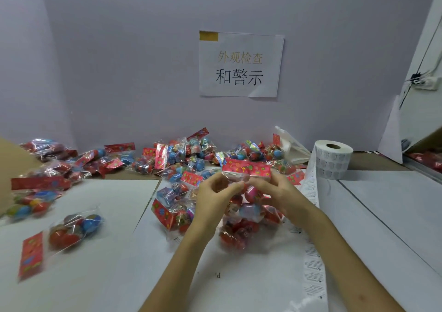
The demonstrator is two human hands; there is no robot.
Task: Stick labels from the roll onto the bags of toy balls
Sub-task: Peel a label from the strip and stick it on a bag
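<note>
Both hands hold one clear bag of toy balls (248, 206) up over the table, its red printed header card (246, 169) at the top. My left hand (212, 197) pinches the bag's upper left, just below the card. My right hand (277, 192) grips the bag's right side with curled fingers. The white label roll (332, 158) stands at the right, and its printed strip (311, 228) trails down the table towards me, passing under my right forearm. Whether a label is on this bag I cannot tell.
Many bags of balls (181, 158) lie heaped along the back wall and to the left. One bag (59, 237) lies alone at the front left. A cardboard edge (9, 166) stands at far left. A paper sign (240, 64) hangs on the wall. White paper sheets (100, 216) cover the table.
</note>
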